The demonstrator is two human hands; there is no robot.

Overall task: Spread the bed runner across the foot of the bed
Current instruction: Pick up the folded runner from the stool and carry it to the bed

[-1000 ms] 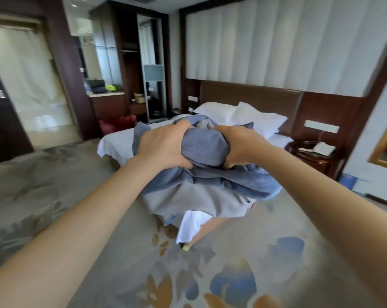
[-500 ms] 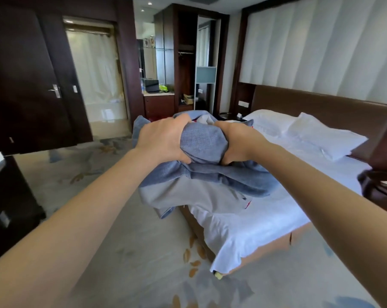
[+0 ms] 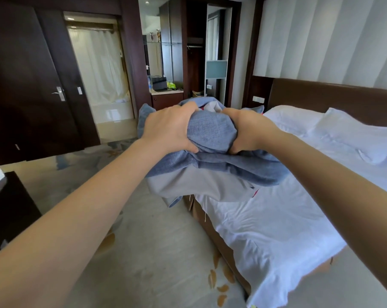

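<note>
A bunched blue and grey bed runner (image 3: pixel 212 138) hangs in the air in front of me, above the left corner of the bed's foot. My left hand (image 3: pixel 169 128) grips its left side and my right hand (image 3: pixel 248 130) grips its right side, fingers curled into the cloth. The bed (image 3: pixel 283 218) with a white sheet stretches to the right, its foot end nearest me. Two white pillows (image 3: pixel 352 134) lie at the dark headboard.
A dark cabinet (image 3: pixel 8 210) stands at my left. Patterned carpet (image 3: pixel 157 252) covers the floor between it and the bed. Behind are a dark door (image 3: pixel 28 85), a curtained doorway and a wardrobe niche with a small counter (image 3: pixel 165 94).
The view has swung and moved leftwards along the bed's foot: the bed now lies to my right and closer. Both hands still hold the bundled runner the same way.
</note>
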